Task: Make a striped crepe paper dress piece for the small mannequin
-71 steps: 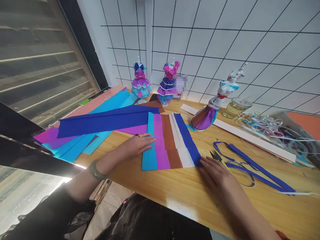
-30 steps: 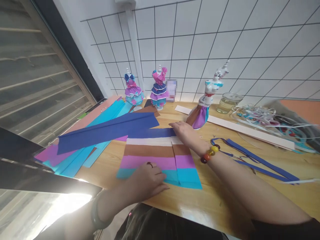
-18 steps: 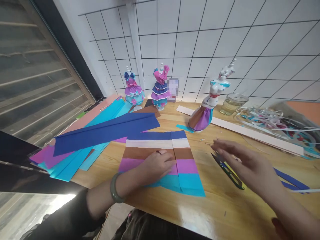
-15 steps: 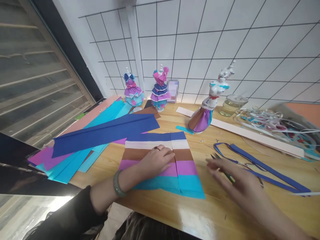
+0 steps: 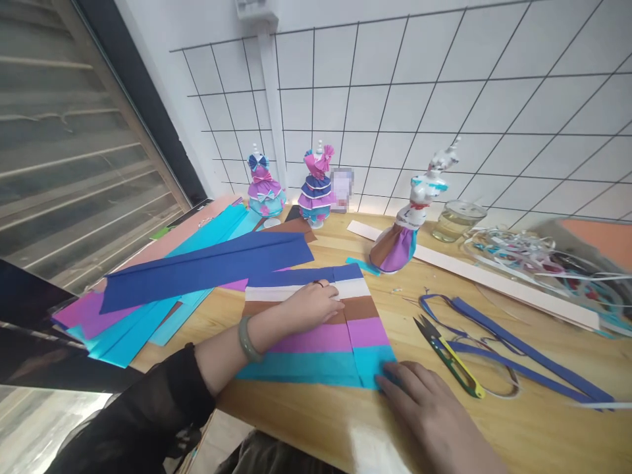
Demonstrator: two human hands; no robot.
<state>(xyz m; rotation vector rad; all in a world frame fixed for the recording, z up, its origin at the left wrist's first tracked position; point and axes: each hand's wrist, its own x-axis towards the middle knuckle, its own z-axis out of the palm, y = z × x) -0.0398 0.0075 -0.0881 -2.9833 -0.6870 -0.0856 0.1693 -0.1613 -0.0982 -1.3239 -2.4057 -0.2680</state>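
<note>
A sheet of joined stripes [image 5: 306,336] in dark blue, white, brown, purple and cyan lies on the table in front of me, with a seam running down its right part. My left hand [image 5: 311,307] rests on its white and brown stripes, fingers loosely stretched toward the seam. At the sheet's lower right corner, my right hand [image 5: 419,401] touches the cyan stripe with its fingers apart from the palm; the thumb side is partly hidden. Yellow and green thread snips [image 5: 457,368] lie on the table to the right of the sheet, clear of my right hand.
Dark blue strips [image 5: 207,263] and cyan strips [image 5: 143,316] overlap at the left. Small dressed mannequins [image 5: 316,191] stand at the back, one mannequin [image 5: 402,240] leaning right. Behind the blue ribbon [image 5: 533,349] are a glass of liquid [image 5: 457,220] and tangled scraps [image 5: 518,247].
My right hand has moved left from over the snips to the sheet's lower right corner; the snips now lie uncovered. My left hand has shifted slightly up the sheet.
</note>
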